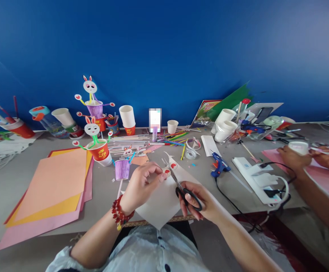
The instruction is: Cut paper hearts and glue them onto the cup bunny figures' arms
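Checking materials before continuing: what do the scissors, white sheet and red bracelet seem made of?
Scissors: shiny grey blades, probably steel; smooth black handles, likely plastic.
White sheet: matte, thin and crisp-edged, so likely paper or light card.
Red bracelet: glossy rounded beads; plastic, glass or stone, I can't tell.

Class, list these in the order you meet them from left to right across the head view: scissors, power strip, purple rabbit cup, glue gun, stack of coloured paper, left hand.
Stack of coloured paper → purple rabbit cup → left hand → scissors → glue gun → power strip.
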A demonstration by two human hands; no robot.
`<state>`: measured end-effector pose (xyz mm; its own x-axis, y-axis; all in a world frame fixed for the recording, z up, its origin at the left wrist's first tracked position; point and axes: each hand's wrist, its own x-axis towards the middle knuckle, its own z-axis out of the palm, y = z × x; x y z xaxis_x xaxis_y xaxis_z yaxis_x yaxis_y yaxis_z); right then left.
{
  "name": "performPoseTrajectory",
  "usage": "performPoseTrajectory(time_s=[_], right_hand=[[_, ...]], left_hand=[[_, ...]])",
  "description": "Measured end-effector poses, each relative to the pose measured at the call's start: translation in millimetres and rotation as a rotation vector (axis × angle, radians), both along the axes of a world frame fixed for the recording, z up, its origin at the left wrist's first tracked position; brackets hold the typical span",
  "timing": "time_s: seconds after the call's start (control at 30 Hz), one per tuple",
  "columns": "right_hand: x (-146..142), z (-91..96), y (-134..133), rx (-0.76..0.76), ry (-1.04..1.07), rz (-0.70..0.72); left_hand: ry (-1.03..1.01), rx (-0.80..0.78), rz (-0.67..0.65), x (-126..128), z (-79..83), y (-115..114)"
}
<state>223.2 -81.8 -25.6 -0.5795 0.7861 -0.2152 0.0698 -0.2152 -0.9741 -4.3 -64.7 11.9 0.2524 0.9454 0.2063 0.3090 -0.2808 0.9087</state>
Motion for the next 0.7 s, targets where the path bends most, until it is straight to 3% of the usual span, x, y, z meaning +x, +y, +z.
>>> performPoseTrajectory(time_s=[0.7], right_hand=[[2.9,-4.8,2.5,0.058,-0.014,0.018]], left_hand=[[-0.023,-0.028,-0.024,-2.6,-4.5,3.2]])
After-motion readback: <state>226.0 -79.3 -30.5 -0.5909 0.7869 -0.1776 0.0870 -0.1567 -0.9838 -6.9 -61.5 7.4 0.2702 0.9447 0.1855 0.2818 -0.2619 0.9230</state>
